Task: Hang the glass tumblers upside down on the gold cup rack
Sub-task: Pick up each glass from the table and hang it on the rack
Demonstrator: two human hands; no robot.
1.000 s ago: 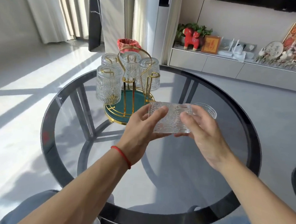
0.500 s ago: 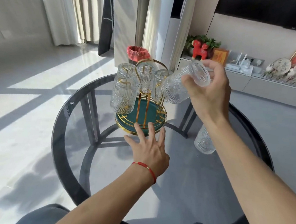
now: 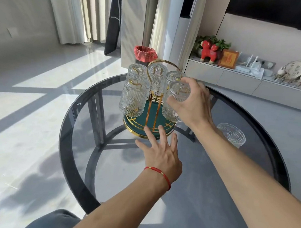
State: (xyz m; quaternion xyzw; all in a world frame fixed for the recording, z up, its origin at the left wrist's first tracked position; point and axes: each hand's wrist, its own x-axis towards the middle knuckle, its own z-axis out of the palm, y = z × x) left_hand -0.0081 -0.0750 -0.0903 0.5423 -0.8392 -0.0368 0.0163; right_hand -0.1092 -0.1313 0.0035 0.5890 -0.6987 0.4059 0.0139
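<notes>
5 glass tumblers hang upside down on 1 gold cup rack [image 3: 153, 103]: front left [image 3: 133, 96], back left [image 3: 136, 70], back middle [image 3: 157, 73], back right [image 3: 173, 76], front right [image 3: 176, 99]. 1 more tumbler [image 3: 231, 134] stands near the right edge of 1 round glass table [image 3: 70, 126]. 2 hands show.

The right hand [image 3: 191, 103] grips an upside-down glass tumbler [image 3: 176, 99] on the gold cup rack [image 3: 155, 103], beside four hung tumblers. The left hand [image 3: 158, 151] rests spread on the glass table [image 3: 84, 127], fingertips touching the rack's green base [image 3: 148, 113]. Another tumbler [image 3: 231, 134] stands upright near the right forearm.
</notes>
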